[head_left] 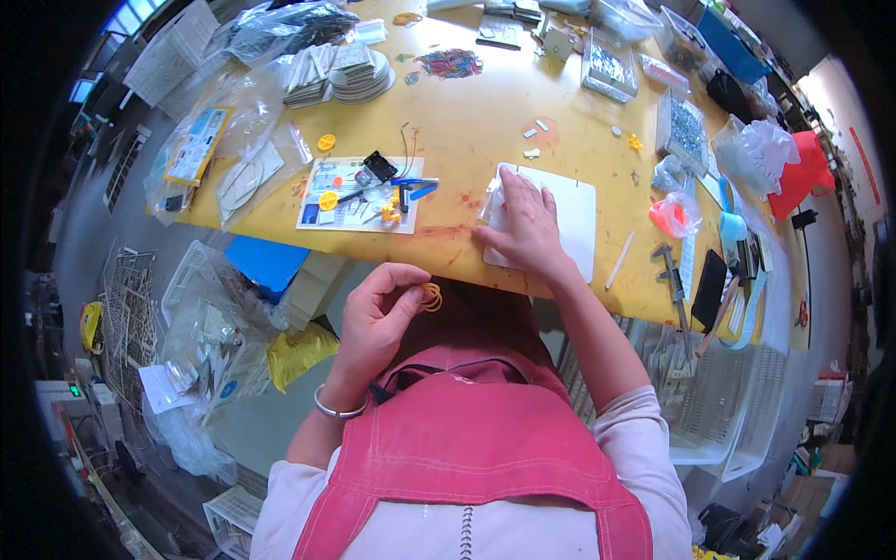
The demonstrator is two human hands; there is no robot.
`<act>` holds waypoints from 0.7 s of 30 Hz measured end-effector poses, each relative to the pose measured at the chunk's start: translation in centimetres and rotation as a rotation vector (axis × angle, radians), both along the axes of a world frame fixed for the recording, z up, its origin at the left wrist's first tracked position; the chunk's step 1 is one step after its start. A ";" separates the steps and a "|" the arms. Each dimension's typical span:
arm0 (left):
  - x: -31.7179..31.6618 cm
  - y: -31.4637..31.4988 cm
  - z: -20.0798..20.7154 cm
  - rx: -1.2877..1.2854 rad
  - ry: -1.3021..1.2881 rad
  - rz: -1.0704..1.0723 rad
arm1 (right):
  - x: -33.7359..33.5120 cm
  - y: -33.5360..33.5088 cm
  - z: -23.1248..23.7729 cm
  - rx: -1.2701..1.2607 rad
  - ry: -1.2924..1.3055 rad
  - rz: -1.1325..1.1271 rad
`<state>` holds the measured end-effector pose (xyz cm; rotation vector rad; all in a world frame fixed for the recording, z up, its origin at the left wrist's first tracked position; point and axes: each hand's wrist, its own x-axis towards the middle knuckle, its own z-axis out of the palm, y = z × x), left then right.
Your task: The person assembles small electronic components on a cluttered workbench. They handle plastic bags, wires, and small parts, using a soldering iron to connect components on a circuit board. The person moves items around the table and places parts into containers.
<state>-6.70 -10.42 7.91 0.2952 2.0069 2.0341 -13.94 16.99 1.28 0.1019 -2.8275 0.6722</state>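
Fingertips and thumb of the left hand (381, 306) are pinched together on a small bundle of yellow loops (432, 297), held in front of the near edge of the yellow table (448, 121) with dark cloth behind it. The loops stick out to the right of the grip; their left part is hidden by thumb and fingertips, so how many there are, and what they are made of, cannot be made out. Being rings seen at a slant, they show no clear long axis. The right hand (530, 224) lies palm down on a white board (576, 229), thumb spread away to the left and fingers pointing to the far side; the gaps among the fingers are partly hard to read. This board has rounded corners and lies flat near the table's front edge, its near side running roughly along that edge. It looks almost square in the bent view, so which way is longer cannot be told. Hand and wrist cover much of its middle, and a small pale piece (487, 199) at its left edge may or may not be separate. Left of it lies a printed sheet (373, 222), partly covered by small parts; to the right, a thin white stick (619, 260) slants beside the board.
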 end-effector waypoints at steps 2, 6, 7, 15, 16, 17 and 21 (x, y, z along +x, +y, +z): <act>1.3 -0.1 -0.3 0.060 -0.007 0.017 | -0.5 0.0 -0.2 -0.042 -0.016 -0.004; 2.7 -0.7 -0.5 0.029 -0.018 0.024 | -1.8 0.5 -0.1 -0.111 -0.040 -0.007; 2.7 -0.8 -0.5 0.047 -0.020 0.023 | -1.9 0.6 -0.1 -0.130 -0.030 -0.010; -2.1 1.2 -0.4 0.012 -0.005 -0.036 | -0.2 3.1 1.4 -0.894 0.045 0.053; -2.8 1.9 -0.4 -0.001 0.002 -0.054 | 0.3 3.8 1.8 -1.048 0.031 0.060; -3.4 2.7 -0.4 0.008 0.023 -0.073 | 0.9 4.7 2.2 -1.204 0.032 0.097; -5.0 5.7 -0.7 0.013 0.013 -0.137 | 1.7 7.7 3.3 -1.624 -0.061 0.088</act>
